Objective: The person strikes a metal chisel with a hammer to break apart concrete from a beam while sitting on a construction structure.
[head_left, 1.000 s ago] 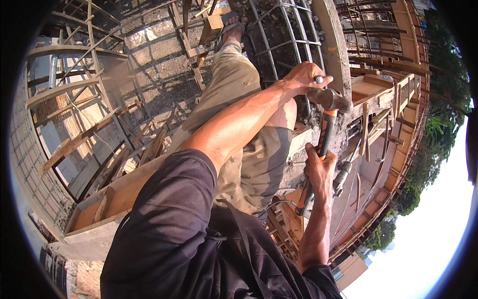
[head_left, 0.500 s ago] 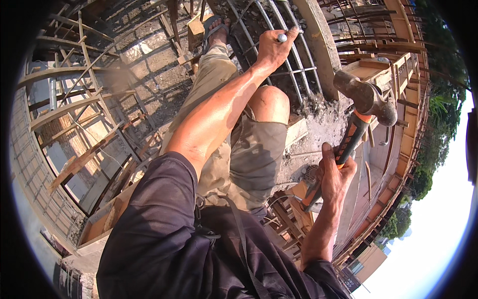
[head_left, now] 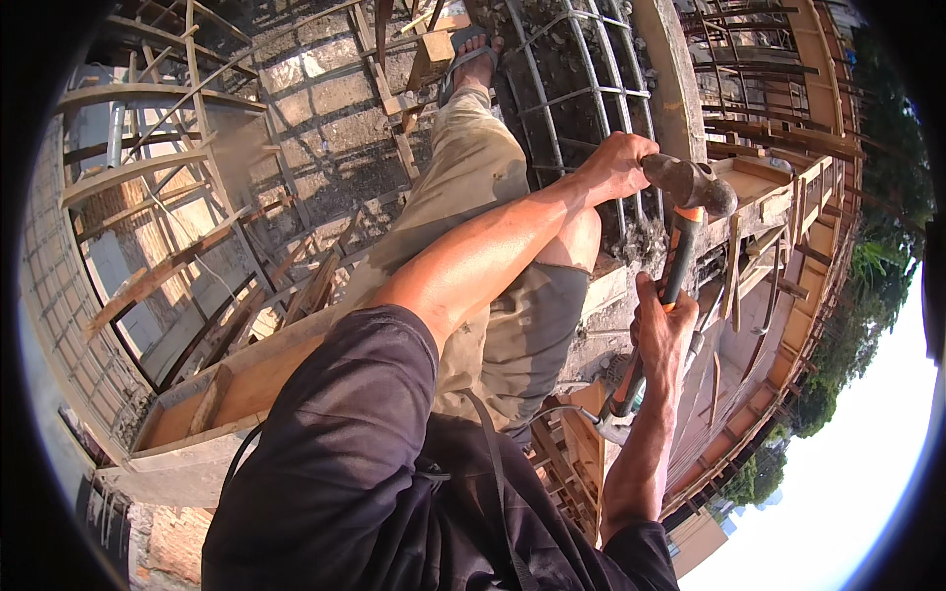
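My right hand [head_left: 662, 340] is shut on the orange-and-black handle of a hammer [head_left: 678, 258]. Its dark steel head [head_left: 693, 183] sits right against the top of my left hand [head_left: 616, 164]. My left hand is a closed fist stretched out over my bent knee, next to the grey rebar cage [head_left: 576, 74]. It grips a small metal pin, which the hammer head and fingers hide in this view. Rough concrete [head_left: 645, 241] lies just beneath both hands.
My leg in dusty beige trousers [head_left: 493, 197] reaches up to a sandalled foot [head_left: 473, 59]. Wooden formwork boards [head_left: 246, 374] run at lower left, and timber scaffolding [head_left: 148, 197] stands at left. More formwork [head_left: 778, 197] and a long drop lie at right, with trees [head_left: 867, 325] beyond.
Half a second ago the hammer was swung away to the right and my left fist was higher. The hammer head is back down against my left fist, as one second ago.
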